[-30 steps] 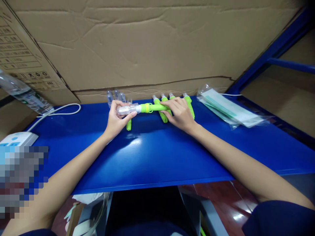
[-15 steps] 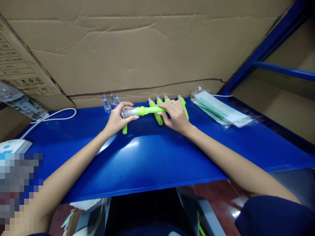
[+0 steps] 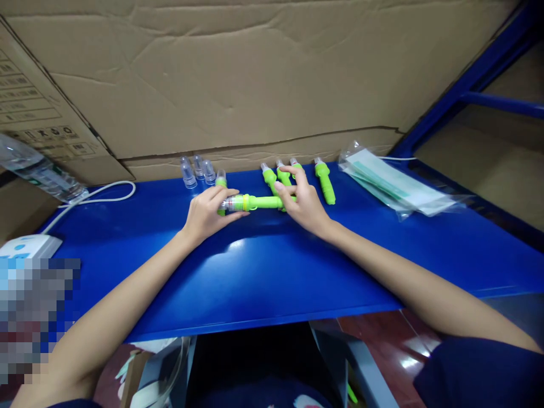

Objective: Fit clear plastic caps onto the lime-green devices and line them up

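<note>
My left hand [image 3: 208, 211] is closed around the clear domed end of a lime-green light stick [image 3: 266, 202], which lies level, pointing right. A yellow ring sits between its clear end and green handle. At the handle's far end is my right hand [image 3: 306, 201], thumb and forefinger spread apart; its lower fingers are partly hidden. Behind the held stick, several similar green sticks [image 3: 326, 184] with clear tips lie near the back of the table. Another green stick [image 3: 221, 179] lies behind my left hand, partly covered. Beside it stand three clear caps [image 3: 188, 174].
The blue table [image 3: 238, 283] backs onto a cardboard wall [image 3: 255, 85]. Clear plastic bags with pale green sheets [image 3: 395, 181] lie at right. At left are a water bottle [image 3: 42, 170], a white cable [image 3: 114, 187] and a white power strip [image 3: 32, 247].
My right hand has loosened and spread its fingers at the handle. The held stick sits slightly lower in view, and the whole view has shifted a little.
</note>
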Demonstrator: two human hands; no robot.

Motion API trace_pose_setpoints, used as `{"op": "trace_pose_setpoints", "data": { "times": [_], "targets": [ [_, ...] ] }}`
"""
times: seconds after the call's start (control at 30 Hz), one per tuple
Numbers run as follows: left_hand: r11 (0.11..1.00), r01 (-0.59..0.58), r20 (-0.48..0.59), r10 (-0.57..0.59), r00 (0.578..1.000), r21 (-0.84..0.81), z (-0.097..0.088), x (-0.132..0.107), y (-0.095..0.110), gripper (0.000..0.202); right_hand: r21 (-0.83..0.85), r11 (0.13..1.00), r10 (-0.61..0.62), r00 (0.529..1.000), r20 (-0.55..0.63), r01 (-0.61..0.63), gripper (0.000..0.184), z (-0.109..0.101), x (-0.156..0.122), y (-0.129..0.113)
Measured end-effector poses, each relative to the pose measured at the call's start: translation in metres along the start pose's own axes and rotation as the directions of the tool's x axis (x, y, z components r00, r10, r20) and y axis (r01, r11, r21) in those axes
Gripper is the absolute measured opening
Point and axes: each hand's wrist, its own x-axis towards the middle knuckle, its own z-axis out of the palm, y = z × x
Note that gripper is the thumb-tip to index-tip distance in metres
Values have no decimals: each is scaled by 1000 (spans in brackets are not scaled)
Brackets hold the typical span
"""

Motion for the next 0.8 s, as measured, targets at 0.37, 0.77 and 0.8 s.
{"op": "trace_pose_setpoints", "data": {
  "times": [0.37,0.77,0.8],
  "targets": [
    [964,230,-58,-239,969,-133,-6,-2,-19,42,382,922,48,996,71,-71,52,-4,11,13],
    [989,121,-73,-127,989,-80,-5,-5,-20,44,127,992,-36,988,147,17,68,-11,12,21],
    [991,112,-72,-117,991,-71,-5,-5,-18,44,119,993,-29,987,159,10,72,-12,11,21]
  ]
}}
